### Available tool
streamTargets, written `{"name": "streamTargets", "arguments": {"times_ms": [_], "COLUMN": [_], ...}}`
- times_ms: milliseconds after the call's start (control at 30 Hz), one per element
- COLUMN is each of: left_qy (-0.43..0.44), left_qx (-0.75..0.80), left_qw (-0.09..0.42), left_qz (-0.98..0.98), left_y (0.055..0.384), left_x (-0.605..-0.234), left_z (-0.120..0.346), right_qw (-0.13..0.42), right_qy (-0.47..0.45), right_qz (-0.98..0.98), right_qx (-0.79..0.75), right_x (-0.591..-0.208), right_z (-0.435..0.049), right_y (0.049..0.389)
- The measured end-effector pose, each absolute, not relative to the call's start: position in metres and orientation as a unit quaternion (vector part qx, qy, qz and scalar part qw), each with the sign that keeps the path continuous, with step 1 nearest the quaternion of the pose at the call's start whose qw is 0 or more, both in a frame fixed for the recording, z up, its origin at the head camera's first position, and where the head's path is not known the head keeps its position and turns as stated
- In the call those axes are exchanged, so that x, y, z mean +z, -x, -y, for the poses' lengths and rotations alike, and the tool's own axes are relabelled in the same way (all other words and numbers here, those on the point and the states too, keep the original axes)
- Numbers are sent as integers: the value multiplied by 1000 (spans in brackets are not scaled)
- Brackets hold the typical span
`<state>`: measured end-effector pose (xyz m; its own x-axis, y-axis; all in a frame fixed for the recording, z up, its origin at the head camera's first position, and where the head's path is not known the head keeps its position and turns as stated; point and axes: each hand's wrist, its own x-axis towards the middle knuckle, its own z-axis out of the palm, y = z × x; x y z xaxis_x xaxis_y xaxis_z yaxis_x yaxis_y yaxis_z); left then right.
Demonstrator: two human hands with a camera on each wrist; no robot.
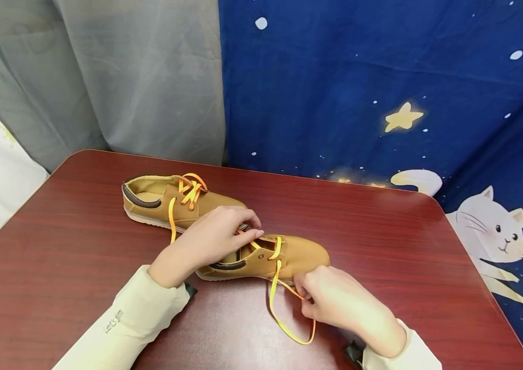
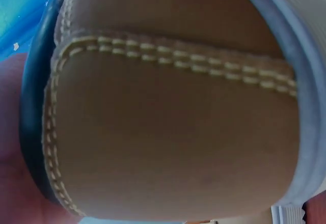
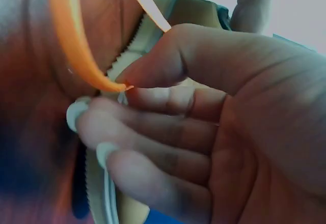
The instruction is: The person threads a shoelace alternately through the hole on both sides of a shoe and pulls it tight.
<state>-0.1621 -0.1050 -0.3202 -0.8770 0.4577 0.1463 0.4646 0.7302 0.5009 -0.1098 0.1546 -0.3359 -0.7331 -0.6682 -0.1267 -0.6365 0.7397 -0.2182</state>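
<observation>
Two tan lace-up shoes with orange-yellow laces lie on the table. My left hand (image 1: 219,234) reaches over the opening of the nearer shoe (image 1: 305,254), its thumb and fingers curled about the far lacing flap; the exact grip is partly hidden. In the left wrist view, that shoe's stitched heel (image 2: 178,132) fills the frame. Beside the near side of the toe, my right hand (image 1: 335,298) pinches an end of the shoelace (image 3: 76,40) between thumb and forefinger. Its other fingers curl below. From the eyelets, the lace hangs in a loop over the table.
Behind and left of the nearer shoe stands the other shoe (image 1: 215,203), its lace crossed at the top and one end trailing down its side. The reddish-brown table (image 1: 381,231) ends at a grey curtain (image 1: 150,77) and a blue starry curtain (image 1: 335,77).
</observation>
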Motion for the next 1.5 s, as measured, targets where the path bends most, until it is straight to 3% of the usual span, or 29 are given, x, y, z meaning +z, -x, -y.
{"name": "streamTargets", "arguments": {"times_ms": [100,267,567,833,1233,1500], "left_qy": [265,288,303,287,238,257], "left_qx": [-275,-288,-300,-318,-371,-361], "left_qw": [-1,-13,12,11,-32,-44], "left_qz": [924,913,904,903,897,895], "left_y": [162,165,169,170,174,175], "left_x": [-321,-324,-332,-333,-334,-335], "left_z": [105,105,106,105,108,106], "right_qw": [79,96,101,47,-52,-54], "right_qy": [365,384,376,351,274,293], "right_qz": [-923,-910,-888,-886,-903,-904], "right_qx": [-88,-125,-245,-300,-327,-307], "right_x": [-331,-321,-310,-307,-304,-300], "right_z": [-158,-166,-178,-168,-145,-131], "right_y": [113,123,139,154,175,189]}}
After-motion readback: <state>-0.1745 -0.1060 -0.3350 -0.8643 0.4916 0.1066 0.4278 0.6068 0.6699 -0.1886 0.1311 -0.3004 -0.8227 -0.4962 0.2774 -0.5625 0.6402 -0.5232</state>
